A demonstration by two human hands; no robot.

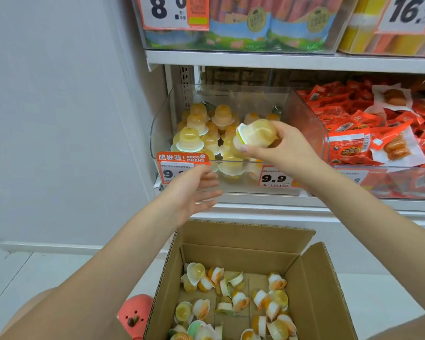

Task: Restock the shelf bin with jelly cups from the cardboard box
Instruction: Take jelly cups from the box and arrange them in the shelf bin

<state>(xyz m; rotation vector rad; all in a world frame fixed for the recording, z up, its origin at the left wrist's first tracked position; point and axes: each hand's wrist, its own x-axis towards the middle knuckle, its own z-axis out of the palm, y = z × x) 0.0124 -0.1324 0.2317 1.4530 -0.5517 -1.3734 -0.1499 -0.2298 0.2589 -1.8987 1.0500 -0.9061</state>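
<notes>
The jelly cup (257, 133) looks light and stiff-walled, a small clear plastic dome with a flat foil lid and a thin flange round the rim. My guess is it will stand a firm pinch but dent or split its seal under a hard squeeze, and the smooth dome may slip, so the sound hold is across the dome just behind the flange, as it is held here.

The right hand (280, 146) grips that cup on its side, thumb below and fingers curled over the top, lid turned to the left. It hangs just above the front of the bin (314, 126), over the heap of cups (206, 133) already inside (most sit dome-up, lid down). The bin is roughly half full, with room at the right and back.

The left hand (196, 190) holds nothing: its fingers are straight and loosely spread, palm turned inward, in front of the price tag (182, 168) at the bin's lower left edge. It is blurred, and I cannot tell whether it touches the tag.

Below, the open box (312, 278) has many cups (233, 303) scattered over its bottom, so plenty of restocking remains.
</notes>
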